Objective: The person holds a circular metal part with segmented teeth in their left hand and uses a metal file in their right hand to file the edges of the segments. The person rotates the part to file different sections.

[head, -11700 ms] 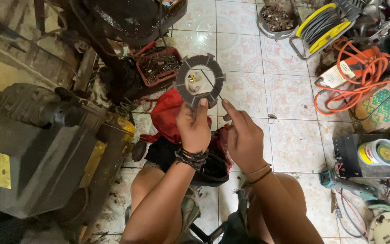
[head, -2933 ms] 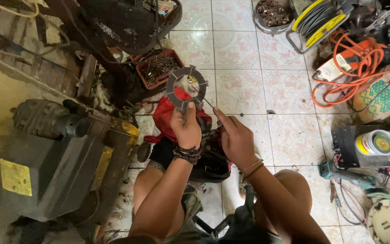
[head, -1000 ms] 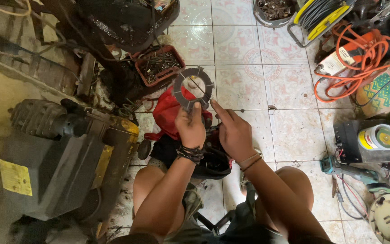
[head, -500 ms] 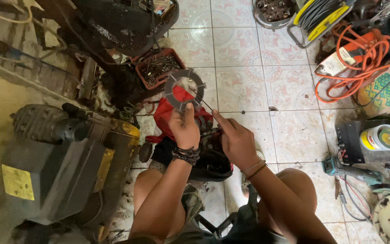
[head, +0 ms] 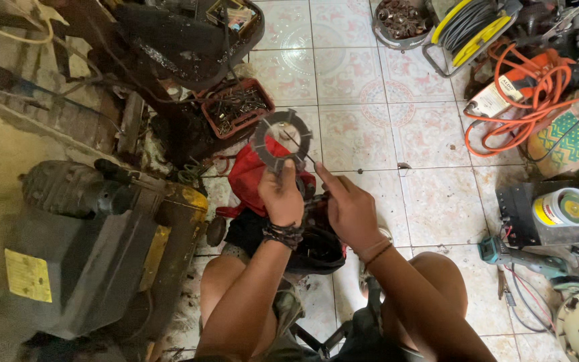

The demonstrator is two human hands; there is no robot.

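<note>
My left hand (head: 281, 196) holds a grey notched ring-shaped disc (head: 280, 140) upright by its lower edge, out over the tiled floor. My right hand (head: 347, 209) pinches a thin metal rod (head: 301, 151) whose tip reaches into the disc's open centre. Under both hands lie a red cloth (head: 252, 175) and a black rounded part (head: 316, 247) that rests between my knees. A braided band circles my left wrist.
A dark machine with a yellow label (head: 68, 248) stands at the left. A red tray of screws (head: 236, 107) sits beyond the disc. At the right are an orange cable (head: 537, 87), a yellow cable reel (head: 470, 27), a round tin (head: 564, 208) and a green power tool (head: 517, 258).
The disc stays raised in my left hand and has shifted slightly left. My right hand has kept working the thin rod at the disc's centre; the view shifted a little.
</note>
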